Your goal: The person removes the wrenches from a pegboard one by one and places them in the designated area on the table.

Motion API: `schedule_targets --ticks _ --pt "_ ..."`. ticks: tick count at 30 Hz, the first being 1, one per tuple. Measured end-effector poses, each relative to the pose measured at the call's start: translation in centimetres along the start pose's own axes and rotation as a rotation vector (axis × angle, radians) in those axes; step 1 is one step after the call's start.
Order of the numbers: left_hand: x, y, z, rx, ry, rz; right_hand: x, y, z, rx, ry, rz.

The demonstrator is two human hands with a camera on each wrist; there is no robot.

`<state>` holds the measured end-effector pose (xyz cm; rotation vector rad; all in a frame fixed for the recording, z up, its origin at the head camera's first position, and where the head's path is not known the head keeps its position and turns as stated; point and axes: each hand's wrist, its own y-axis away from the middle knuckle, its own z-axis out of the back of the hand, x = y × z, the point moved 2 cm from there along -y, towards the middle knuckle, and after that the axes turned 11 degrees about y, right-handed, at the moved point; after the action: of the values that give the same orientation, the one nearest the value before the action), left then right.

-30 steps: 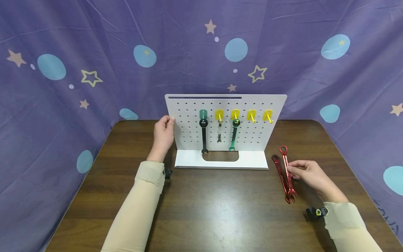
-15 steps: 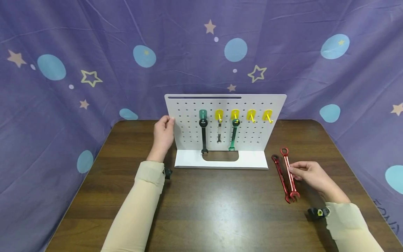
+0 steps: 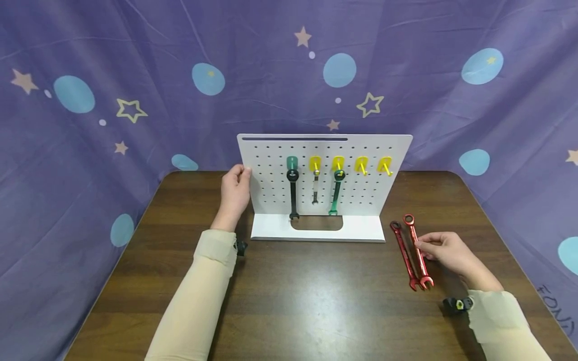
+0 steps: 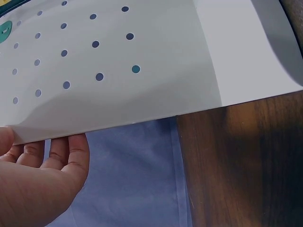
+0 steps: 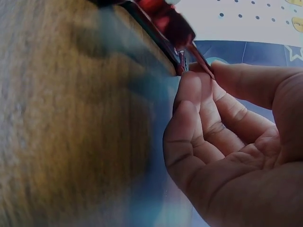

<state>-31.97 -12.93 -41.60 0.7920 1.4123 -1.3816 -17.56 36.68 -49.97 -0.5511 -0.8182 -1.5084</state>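
Observation:
At the left edge of a white pegboard stand (image 3: 273,195), my left hand (image 3: 236,193) grips the board; the left wrist view has the thumb in front and the fingers behind. My right hand (image 3: 444,250) pinches a bright red wrench (image 3: 417,250) at mid-shaft between thumb and fingers. Just left of it a darker red wrench (image 3: 404,255) lies on the table, nearly parallel. Hanging on the board are a black wrench (image 3: 293,198), a small silver wrench (image 3: 315,190) and a green wrench (image 3: 336,195).
Two yellow hooks (image 3: 362,165) at the board's right carry nothing. The brown wooden table (image 3: 293,301) spreads in front of the stand. Behind it hangs a purple curtain (image 3: 271,75) with stars and blue spots.
The bright red wrench has shifted slightly right and toward me in my right hand, parting from the darker one. My left hand stays on the board.

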Motion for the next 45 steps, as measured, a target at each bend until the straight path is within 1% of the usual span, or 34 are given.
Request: schedule_targets --ticks 11,20,29,35,41,45 --pt "0.06 -0.02 -0.06 -0.001 0.005 0.001 -0.28 -0.18 0.07 0.025 0.047 -0.001" --pt "0.15 -0.14 -0.08 0.001 0.007 -0.002 -0.07 -0.2 0.16 0.038 0.079 0.002" --pt "-0.01 -0.09 -0.11 -0.005 0.001 -0.014 -0.05 -0.13 0.11 0.035 0.096 -0.013" --pt "-0.11 0.02 -0.08 -0.005 -0.005 -0.007 -0.12 -0.05 0.13 0.031 0.175 0.006" --pt "0.02 0.02 -0.13 0.003 -0.006 -0.005 -0.14 -0.07 0.18 0.007 0.258 -0.004" --pt "0.1 -0.04 -0.11 0.001 -0.002 0.001 -0.04 -0.06 0.19 -0.001 0.276 -0.004"
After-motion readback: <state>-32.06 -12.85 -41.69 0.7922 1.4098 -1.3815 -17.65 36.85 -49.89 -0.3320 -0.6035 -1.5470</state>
